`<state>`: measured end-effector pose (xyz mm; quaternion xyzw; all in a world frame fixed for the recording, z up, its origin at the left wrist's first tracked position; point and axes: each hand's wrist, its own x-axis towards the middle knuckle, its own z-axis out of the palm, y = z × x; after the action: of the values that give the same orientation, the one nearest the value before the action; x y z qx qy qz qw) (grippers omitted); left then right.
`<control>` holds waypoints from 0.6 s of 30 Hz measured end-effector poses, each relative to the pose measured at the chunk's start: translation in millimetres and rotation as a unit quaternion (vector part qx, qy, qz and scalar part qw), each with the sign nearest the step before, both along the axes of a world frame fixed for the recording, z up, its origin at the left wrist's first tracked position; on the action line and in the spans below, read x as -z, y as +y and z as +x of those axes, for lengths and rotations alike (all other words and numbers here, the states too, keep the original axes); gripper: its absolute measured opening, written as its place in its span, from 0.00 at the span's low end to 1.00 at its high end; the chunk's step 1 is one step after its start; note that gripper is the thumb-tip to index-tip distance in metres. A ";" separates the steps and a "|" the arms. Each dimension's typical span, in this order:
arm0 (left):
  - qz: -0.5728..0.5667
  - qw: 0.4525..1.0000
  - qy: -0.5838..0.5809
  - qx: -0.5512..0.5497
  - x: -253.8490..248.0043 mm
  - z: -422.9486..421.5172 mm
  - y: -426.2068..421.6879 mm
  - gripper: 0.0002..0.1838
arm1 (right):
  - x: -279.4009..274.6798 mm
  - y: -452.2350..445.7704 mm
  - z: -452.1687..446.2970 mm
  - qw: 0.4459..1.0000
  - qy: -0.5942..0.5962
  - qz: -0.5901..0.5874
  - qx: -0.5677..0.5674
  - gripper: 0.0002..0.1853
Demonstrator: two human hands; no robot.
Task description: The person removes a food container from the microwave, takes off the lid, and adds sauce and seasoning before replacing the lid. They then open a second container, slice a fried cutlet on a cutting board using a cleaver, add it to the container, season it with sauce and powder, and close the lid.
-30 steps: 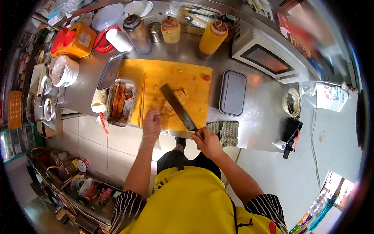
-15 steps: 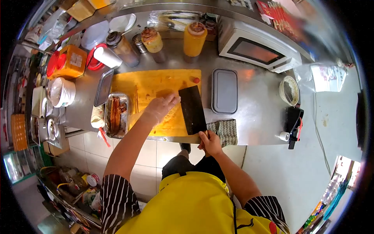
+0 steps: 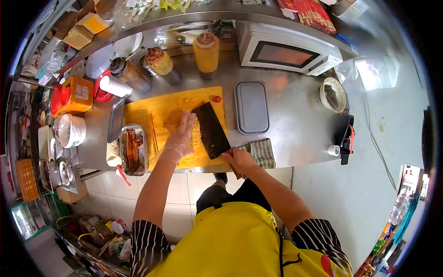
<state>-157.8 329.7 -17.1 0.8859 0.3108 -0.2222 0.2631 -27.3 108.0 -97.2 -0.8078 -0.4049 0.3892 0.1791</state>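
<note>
My right hand (image 3: 241,160) is wrapped around the handle of a broad dark cleaver (image 3: 210,130). Its blade lies low over the right part of a yellow cutting board (image 3: 166,102), tilted with the far end toward the left. My left hand (image 3: 181,138), in a clear plastic glove, rests on the board with fingers stretched out and pointing away from me. Between that hand and the blade runs a strip of pale, finely chopped food (image 3: 195,136). A pair of chopsticks (image 3: 153,134) lies left of my left hand. Beside them stands a metal tray (image 3: 146,150) with reddish-brown strips of food.
A grey lidded container (image 3: 252,108) and a folded patterned cloth (image 3: 263,153) are right of the board. Sauce bottles (image 3: 206,56) line the back, near a white microwave (image 3: 284,51). A white tub (image 3: 73,130) stands left; a bowl (image 3: 333,94) sits far right.
My left hand has turned from reaching toward the blade to lying flat, fingers pointing away. The cleaver leans more to the left. The whole view has shifted slightly.
</note>
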 end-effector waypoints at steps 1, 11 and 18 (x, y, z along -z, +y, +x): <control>0.010 1.000 0.001 0.024 3.4 2.2 1.3 0.62 | -5.2 1.7 -0.8 0.999 -0.027 -0.016 -0.035 0.29; 0.031 0.999 -0.010 0.012 37.6 1.2 3.2 0.67 | 19.2 -12.6 -4.9 0.958 -0.175 -0.078 -0.212 0.17; 0.095 0.995 0.005 0.025 11.5 9.1 -11.6 0.64 | -25.0 -84.2 78.5 0.996 -0.088 0.018 0.008 0.16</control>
<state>-148.6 318.1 -28.6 0.9135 0.3091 -0.2024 0.1704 51.2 23.7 -72.1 -0.8390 -0.4191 0.3078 0.1603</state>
